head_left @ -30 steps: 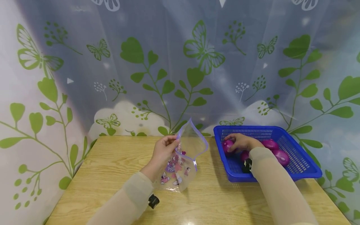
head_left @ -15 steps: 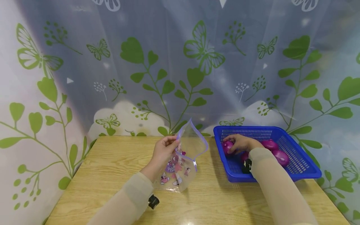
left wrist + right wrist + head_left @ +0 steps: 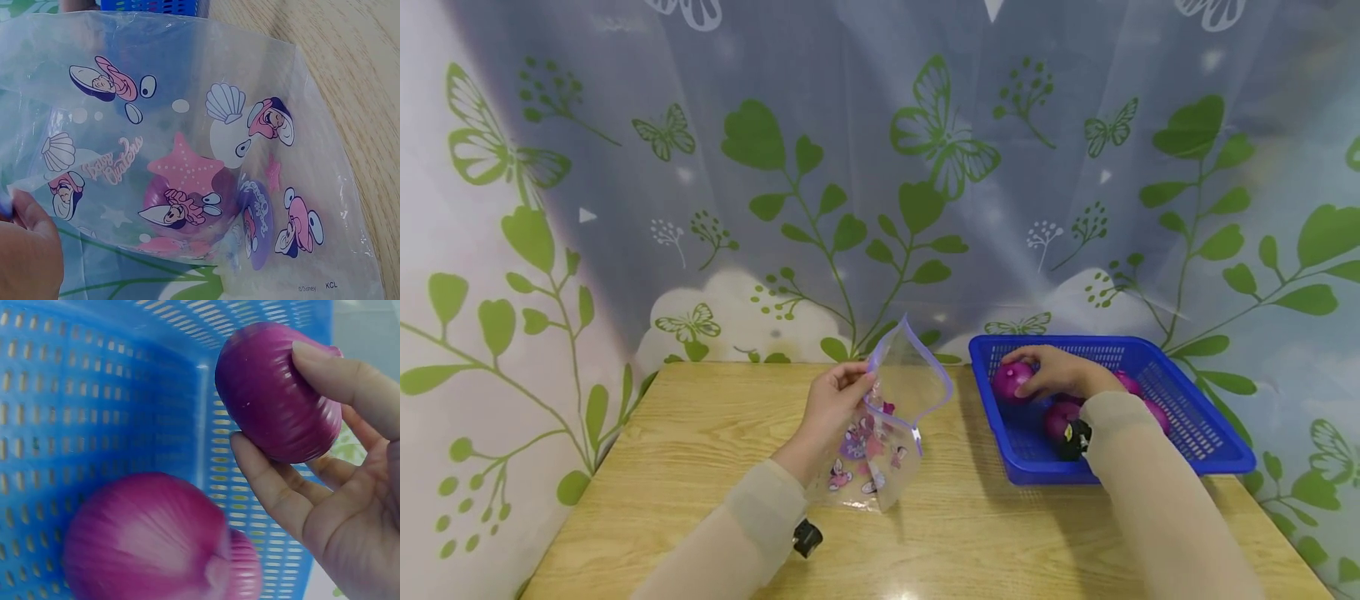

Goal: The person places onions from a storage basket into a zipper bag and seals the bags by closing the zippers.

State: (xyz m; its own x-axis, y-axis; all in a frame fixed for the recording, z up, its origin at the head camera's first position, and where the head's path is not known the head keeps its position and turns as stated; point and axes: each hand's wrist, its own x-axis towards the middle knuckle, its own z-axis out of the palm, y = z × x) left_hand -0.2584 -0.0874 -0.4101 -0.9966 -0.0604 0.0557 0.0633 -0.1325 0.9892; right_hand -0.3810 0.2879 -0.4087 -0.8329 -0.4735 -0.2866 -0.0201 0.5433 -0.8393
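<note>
My left hand (image 3: pixel 833 405) pinches the rim of a clear zip bag (image 3: pixel 898 467) with a purple zip edge and pink cartoon prints. The bag's mouth gapes above the table. In the left wrist view, a rounded purple shape (image 3: pixel 156 190) shows through the printed film; whether it lies inside cannot be told. My right hand (image 3: pixel 1060 371) grips a red onion (image 3: pixel 275 394) between thumb and fingers, at the left end of the blue basket (image 3: pixel 1007 467). Another red onion (image 3: pixel 144 540) sits below it in the basket, with part of a further onion (image 3: pixel 245 565) behind.
The perforated basket stands on the right part of the wooden table (image 3: pixel 700 450). More red onions (image 3: pixel 1157 414) lie at its right side, partly hidden by my right forearm. A patterned curtain (image 3: pixel 850 208) hangs behind the table.
My right hand has risen slightly and shifted right with the red onion, lifting it off its earlier spot in the basket. The left hand and bag have barely moved.
</note>
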